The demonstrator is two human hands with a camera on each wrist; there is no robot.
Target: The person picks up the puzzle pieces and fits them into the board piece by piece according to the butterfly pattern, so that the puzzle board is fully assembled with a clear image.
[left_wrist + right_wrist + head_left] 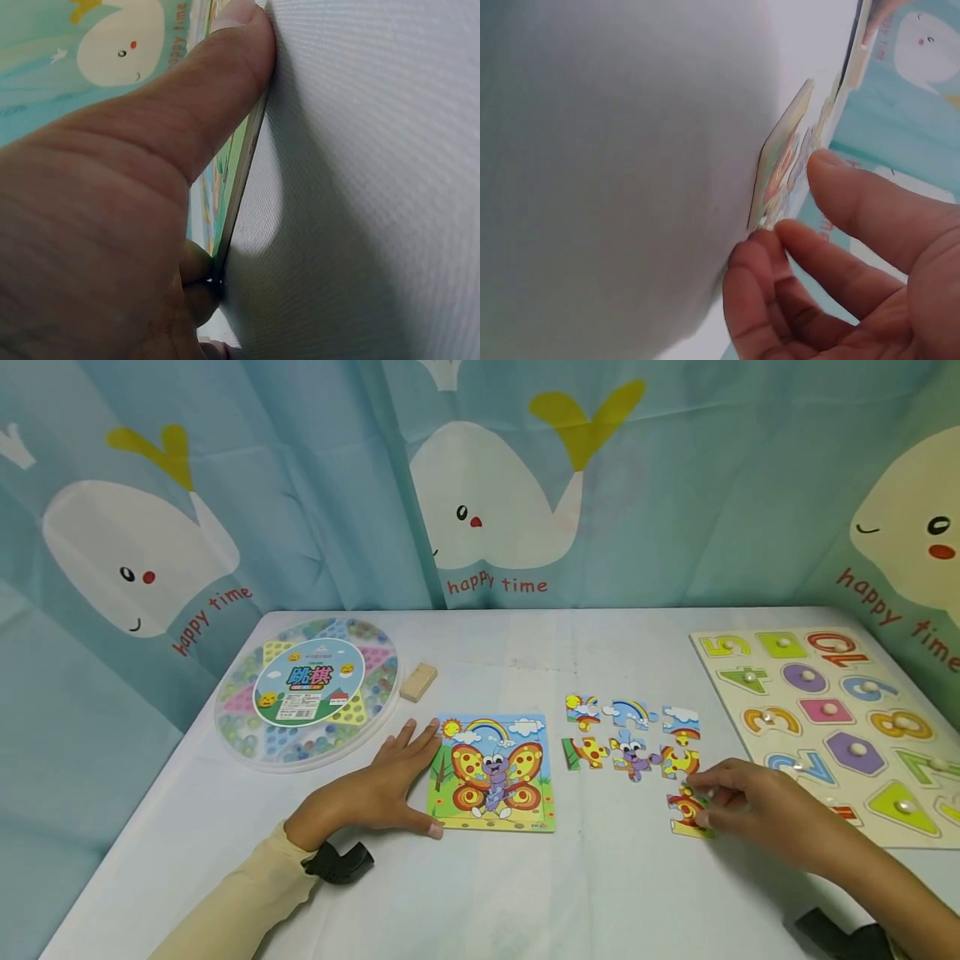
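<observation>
A square butterfly puzzle board lies flat on the white table. My left hand rests at its left side, fingers spread, thumb by the lower left corner; in the left wrist view the thumb lies against the board's edge. Toward the right, my right hand is at a loose red and yellow puzzle piece. In the right wrist view that puzzle piece lies beside the bent fingertips, with thumb and index finger apart. Several other puzzle pieces lie in two rows just above.
A round Chinese checkers set sits at the back left, with a small wooden block beside it. Along the right lies a number and shape peg board, close to my right forearm. A whale-print curtain hangs behind the table.
</observation>
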